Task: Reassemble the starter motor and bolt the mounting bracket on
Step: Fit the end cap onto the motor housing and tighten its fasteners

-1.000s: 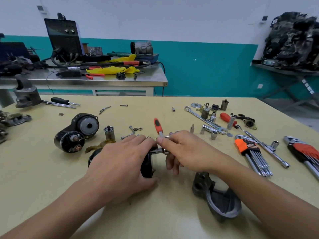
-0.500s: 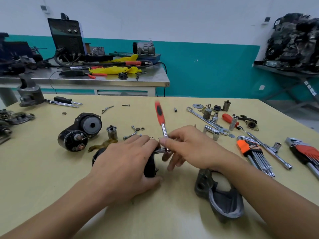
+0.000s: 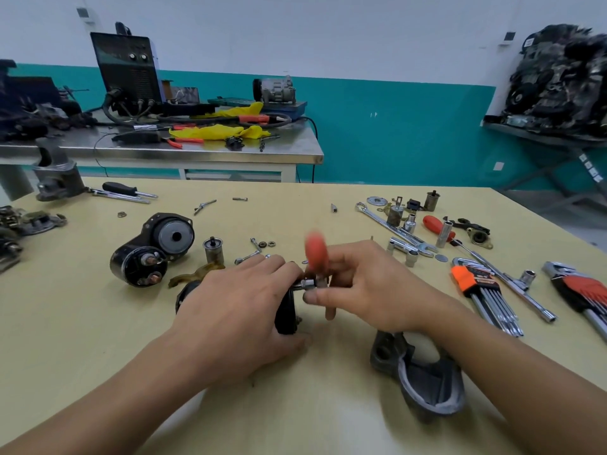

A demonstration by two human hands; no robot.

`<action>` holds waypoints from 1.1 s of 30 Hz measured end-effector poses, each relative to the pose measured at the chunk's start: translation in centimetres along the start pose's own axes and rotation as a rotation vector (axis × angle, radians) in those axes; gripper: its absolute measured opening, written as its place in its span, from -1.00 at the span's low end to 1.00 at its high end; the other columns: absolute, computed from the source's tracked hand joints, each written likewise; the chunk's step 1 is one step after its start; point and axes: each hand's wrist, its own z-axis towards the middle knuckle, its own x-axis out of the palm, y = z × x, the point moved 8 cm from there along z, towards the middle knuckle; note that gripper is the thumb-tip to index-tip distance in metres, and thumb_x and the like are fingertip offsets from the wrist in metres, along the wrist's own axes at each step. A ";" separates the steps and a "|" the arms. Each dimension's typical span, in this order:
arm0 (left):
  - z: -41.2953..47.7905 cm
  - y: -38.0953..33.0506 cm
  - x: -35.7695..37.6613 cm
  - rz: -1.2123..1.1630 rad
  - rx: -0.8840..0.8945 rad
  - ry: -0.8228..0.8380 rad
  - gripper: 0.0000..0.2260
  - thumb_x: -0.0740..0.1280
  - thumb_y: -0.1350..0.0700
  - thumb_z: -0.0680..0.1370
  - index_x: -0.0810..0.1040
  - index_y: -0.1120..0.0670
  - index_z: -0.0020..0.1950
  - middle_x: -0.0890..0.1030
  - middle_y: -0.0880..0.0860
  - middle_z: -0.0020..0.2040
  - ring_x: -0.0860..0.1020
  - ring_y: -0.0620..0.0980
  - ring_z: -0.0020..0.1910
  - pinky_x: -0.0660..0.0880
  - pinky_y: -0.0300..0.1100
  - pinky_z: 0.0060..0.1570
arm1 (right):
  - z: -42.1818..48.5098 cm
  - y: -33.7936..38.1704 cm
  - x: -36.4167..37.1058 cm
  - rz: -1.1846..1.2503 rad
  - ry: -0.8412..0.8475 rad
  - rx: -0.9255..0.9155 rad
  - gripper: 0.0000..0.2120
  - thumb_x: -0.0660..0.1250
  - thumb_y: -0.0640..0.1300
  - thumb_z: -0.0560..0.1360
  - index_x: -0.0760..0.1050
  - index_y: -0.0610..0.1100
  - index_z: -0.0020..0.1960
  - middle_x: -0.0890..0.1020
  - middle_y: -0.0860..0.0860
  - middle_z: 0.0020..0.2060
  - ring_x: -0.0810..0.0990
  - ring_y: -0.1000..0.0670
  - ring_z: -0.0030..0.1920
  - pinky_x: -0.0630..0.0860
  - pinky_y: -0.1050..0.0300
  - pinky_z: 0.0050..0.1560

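Swung upright, the blurred ratchet (image 3: pixel 316 254) points up from the motor body (image 3: pixel 286 311); right hand (image 3: pixel 371 290) pinches its head, left hand (image 3: pixel 236 310) grips the motor body.

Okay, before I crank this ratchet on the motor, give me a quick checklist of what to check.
1. Motor body steadied: left hand grips it on the table. Ok.
2. Ratchet in hand: right hand pinches it near the head. Ok.
3. Socket seated: it meets the motor's end, but the fastener is hidden. Cannot tell.
4. Handle's path: loose washers lie just beyond it. Cannot tell.
5. Grey housing ready: lies beside the right forearm. Ok.
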 end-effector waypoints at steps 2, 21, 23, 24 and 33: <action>-0.1 -0.2 0.0 0.024 0.011 -0.001 -0.47 0.21 -0.46 0.38 0.31 -0.25 0.25 0.47 -0.22 0.11 0.45 -0.18 0.17 0.34 -0.25 -0.12 | 0.2 -0.4 0.2 0.046 0.012 0.110 -0.84 0.36 -0.02 0.60 0.58 -0.12 0.02 0.72 -0.03 -0.22 0.71 -0.08 -0.34 0.63 0.09 -0.28; 0.0 -0.4 -0.2 0.027 -0.008 0.013 -0.50 0.24 -0.44 0.35 0.38 -0.21 0.18 0.50 -0.21 0.04 0.48 -0.18 0.09 0.27 -0.26 -0.18 | 0.2 -0.9 0.1 0.003 0.106 0.130 -0.75 0.40 0.03 0.56 0.57 -0.18 -0.05 0.73 -0.05 -0.26 0.71 -0.09 -0.35 0.57 0.19 -0.31; -0.1 -0.2 0.0 0.016 -0.007 0.012 -0.50 0.25 -0.44 0.37 0.35 -0.22 0.19 0.48 -0.21 0.07 0.45 -0.18 0.12 0.25 -0.26 -0.16 | 0.3 -1.5 0.6 0.026 0.144 0.217 -0.61 0.29 0.16 0.57 0.50 -0.20 -0.07 0.73 -0.11 -0.27 0.69 -0.13 -0.38 0.53 0.17 -0.35; 0.0 -0.2 0.0 0.018 -0.004 0.006 -0.50 0.24 -0.44 0.37 0.34 -0.22 0.19 0.48 -0.22 0.07 0.45 -0.18 0.11 0.25 -0.26 -0.16 | 0.3 -1.6 0.7 0.019 0.160 0.226 -0.62 0.28 0.16 0.58 0.48 -0.19 -0.06 0.72 -0.10 -0.27 0.69 -0.13 -0.38 0.53 0.14 -0.33; 0.1 -0.1 0.0 0.010 0.010 0.012 -0.53 0.21 -0.40 0.42 0.37 -0.21 0.24 0.48 -0.20 0.10 0.45 -0.17 0.16 0.43 -0.20 -0.10 | -0.3 0.2 0.0 -0.273 0.114 -0.068 -0.93 0.45 -0.06 0.54 0.62 -0.05 -0.05 0.64 0.01 -0.24 0.59 0.03 -0.21 0.54 0.06 -0.13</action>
